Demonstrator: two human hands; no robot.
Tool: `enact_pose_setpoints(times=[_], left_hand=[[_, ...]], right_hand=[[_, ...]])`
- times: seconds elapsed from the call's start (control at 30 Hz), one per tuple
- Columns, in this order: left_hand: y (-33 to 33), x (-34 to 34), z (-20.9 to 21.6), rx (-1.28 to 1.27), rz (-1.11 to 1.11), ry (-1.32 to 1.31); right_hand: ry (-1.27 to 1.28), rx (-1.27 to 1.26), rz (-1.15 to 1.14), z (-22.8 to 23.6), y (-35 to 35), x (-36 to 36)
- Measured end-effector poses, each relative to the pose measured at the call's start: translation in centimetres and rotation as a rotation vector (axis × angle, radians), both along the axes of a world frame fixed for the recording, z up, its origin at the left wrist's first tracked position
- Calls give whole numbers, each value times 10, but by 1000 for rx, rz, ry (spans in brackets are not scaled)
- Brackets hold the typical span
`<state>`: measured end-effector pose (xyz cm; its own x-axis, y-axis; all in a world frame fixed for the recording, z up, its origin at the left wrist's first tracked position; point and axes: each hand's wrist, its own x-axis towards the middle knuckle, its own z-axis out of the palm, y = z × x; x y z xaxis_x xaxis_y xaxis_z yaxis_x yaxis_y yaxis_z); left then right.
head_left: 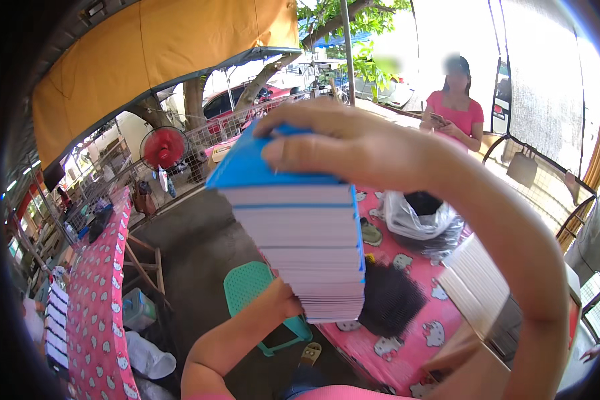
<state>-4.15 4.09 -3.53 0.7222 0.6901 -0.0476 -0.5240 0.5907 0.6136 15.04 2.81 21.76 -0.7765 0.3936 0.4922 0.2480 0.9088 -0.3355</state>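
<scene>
An orange awning hangs at eleven o'clock. A bench in pink cat-print cloth spreads between four and five o'clock, and a second bench, similarly covered, runs along eight o'clock. At two o'clock stands a person in a pink top, holding a phone. A pale cardboard box sits at four o'clock, a green stool at seven and a red fan at ten. A plastic bag with dark contents lies towards three o'clock; a black mesh piece is nearer five. The tall blue-topped stack of paper is at the centre. The right hand, partly curled, grips its top from twelve o'clock. The left hand meets its lower side near six; its fingers are hidden, so I cannot tell how closed they are.
</scene>
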Motion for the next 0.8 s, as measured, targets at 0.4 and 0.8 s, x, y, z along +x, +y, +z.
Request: enact_pose_setpoints(times=[0.4,0.8], left_hand=[[301,-102,-101,-40,-27,117],[458,-53,-182,-140,-40,193]], right_hand=[[124,203,-292,-103,257,-83],[11,-18,-613,-214,384,-66]])
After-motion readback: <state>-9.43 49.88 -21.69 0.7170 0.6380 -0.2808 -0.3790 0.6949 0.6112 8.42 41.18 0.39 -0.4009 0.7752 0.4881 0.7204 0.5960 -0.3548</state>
